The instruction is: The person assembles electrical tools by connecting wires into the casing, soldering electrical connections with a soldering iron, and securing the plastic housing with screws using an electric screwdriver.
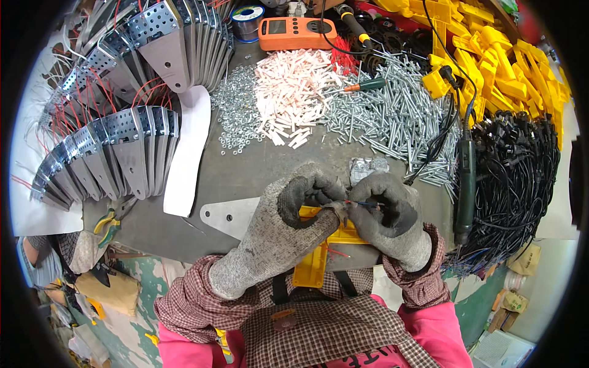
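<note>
Both my hands wear grey gloves and meet over the front edge of the table. My left hand [264, 230] is closed, its fingertips pinching a thin wire end. My right hand [392, 211] is closed too, gripping thin dark and red wires [367, 203] close to the left fingertips. Exactly how the wire ends meet is hidden by the gloves. Below the hands lies a yellow plastic housing [310, 270], partly covered and reaching over the table edge. A flat grey metal plate [222, 216] with holes sticks out to the left beneath my left hand.
Metal brackets [132, 153] with red wires stand in rows at left, beside green-handled pliers [107, 227]. Farther back are nuts [236, 116], pale sleeves [288, 86], screws [392, 104], an orange meter [296, 33] and yellow housings [491, 55]. Black cables [512, 178] and a dark-handled tool [465, 190] lie right.
</note>
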Available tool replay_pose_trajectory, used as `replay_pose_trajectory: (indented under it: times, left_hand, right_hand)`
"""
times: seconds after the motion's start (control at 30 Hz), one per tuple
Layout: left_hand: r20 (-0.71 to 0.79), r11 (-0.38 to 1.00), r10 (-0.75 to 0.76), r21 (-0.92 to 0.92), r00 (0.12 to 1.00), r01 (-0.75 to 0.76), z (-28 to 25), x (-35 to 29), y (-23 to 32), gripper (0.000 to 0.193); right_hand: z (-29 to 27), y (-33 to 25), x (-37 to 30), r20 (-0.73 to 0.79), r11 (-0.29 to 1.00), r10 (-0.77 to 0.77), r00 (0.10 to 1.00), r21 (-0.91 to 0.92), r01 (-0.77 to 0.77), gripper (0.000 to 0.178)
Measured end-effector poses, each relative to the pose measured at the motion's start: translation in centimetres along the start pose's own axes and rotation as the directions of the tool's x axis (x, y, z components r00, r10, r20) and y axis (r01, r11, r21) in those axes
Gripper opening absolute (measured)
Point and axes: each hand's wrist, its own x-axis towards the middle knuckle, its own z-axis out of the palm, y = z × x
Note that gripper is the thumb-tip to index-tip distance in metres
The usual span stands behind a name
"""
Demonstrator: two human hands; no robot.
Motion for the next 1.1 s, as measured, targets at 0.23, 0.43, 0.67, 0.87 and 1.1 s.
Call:
replay_pose_trajectory:
  times: [0.23, 0.43, 0.67, 0.87, 1.1]
  left_hand:
    - [0.040, 0.987, 0.076, 0.139, 0.996, -0.081, 0.5, -0.4, 0.5, 0.017]
    - [0.394, 0.277, 0.544, 0.749, 0.741, -0.602, -0.8, 0.0, 0.6, 0.016]
    - [0.111, 0.981, 0.188, 0.027, 0.976, -0.192, -0.8, 0.1, 0.1, 0.033]
    - [0.387, 0.342, 0.470, 0.749, 0.793, -0.568, -1.1, 0.4, -0.6, 0.028]
    - [0.121, 0.942, 0.242, 0.207, 0.963, -0.263, -0.3, 0.2, -0.7, 0.026]
  right_hand:
    - [0.0, 0.1, -0.2, -0.003, 0.995, 0.103, 0.995, 0.005, -0.103, 0.011]
    - [0.1, 0.1, 0.3, 0.106, 0.957, 0.170, 0.980, 0.220, -0.189, 0.010]
    - [0.5, 0.9, 0.1, 0.060, 0.998, -0.041, 0.997, 0.041, 0.039, 0.007]
    - [1.1, 1.5, -0.8, 0.021, 0.956, 0.139, 0.990, 0.257, -0.140, 0.010]
    - [1.1, -0.5, -1.5, -0.063, 0.962, -0.111, 0.992, -0.256, 0.091, 0.009]
